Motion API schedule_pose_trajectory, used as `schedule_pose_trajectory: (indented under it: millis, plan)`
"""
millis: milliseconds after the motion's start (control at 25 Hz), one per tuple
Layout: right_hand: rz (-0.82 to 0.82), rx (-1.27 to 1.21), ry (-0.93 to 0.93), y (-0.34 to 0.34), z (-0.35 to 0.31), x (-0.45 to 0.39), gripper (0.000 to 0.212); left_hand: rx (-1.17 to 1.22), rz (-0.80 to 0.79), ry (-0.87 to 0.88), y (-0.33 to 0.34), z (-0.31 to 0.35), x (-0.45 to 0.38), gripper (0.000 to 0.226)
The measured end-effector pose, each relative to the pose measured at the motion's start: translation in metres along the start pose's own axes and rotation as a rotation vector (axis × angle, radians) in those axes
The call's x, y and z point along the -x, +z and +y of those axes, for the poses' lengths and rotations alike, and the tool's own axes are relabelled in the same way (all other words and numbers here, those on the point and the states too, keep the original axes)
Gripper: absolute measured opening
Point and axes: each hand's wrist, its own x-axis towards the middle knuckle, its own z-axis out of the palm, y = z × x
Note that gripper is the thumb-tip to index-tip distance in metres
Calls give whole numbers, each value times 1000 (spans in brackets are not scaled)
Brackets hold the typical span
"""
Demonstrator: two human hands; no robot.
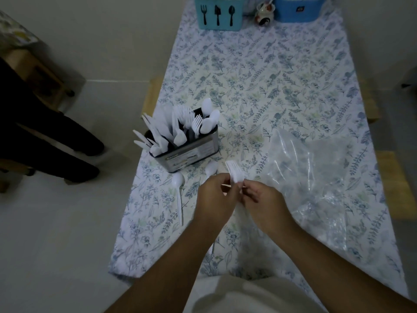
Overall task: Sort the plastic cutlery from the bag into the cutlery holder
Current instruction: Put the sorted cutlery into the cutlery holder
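A metal cutlery holder (191,152) stands on the floral tablecloth at the table's left side, filled with several white plastic forks, knives and spoons. Just in front of it, my left hand (214,195) and my right hand (259,195) together hold a small stack of white plastic forks (235,173), tines pointing away from me. One white spoon (179,190) lies on the cloth left of my hands, and another spoon (211,169) lies partly hidden behind my left hand. The clear plastic bag (316,172) lies crumpled to the right.
At the table's far end stand a teal cutlery caddy (218,15), a small ceramic figure (264,13) and a blue container (297,10). A person's dark-trousered legs (52,136) stand on the floor to the left. The table's left edge runs close to the holder.
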Motion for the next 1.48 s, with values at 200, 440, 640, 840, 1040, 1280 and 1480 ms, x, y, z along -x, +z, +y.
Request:
schedule_pose_trajectory:
  millis: [200, 440, 640, 840, 1040, 1280, 1480]
  plan:
    - [-13, -273, 79, 1, -12, -7, 25, 26, 56, 108, -24, 1, 9, 16]
    - [-17, -281, -67, 8, -53, -27, 15, 0, 171, 247, -50, 27, -10, 21]
    - [8, -139, -304, 14, -111, -53, 26, 101, 229, 305, -91, 58, -35, 25]
    - [59, -81, -451, 21, -159, -84, 27, 109, 315, 354, -126, 80, -68, 24]
    - [74, -22, -467, 32, -157, -103, 27, 168, 341, 347, -127, 73, -75, 24]
    - [3, 62, -499, 36, -156, -108, 35, 180, 407, 311, -120, 67, -80, 21]
    - [-8, 150, -525, 39, -144, -109, 31, 116, 303, 215, -126, 61, -82, 21]
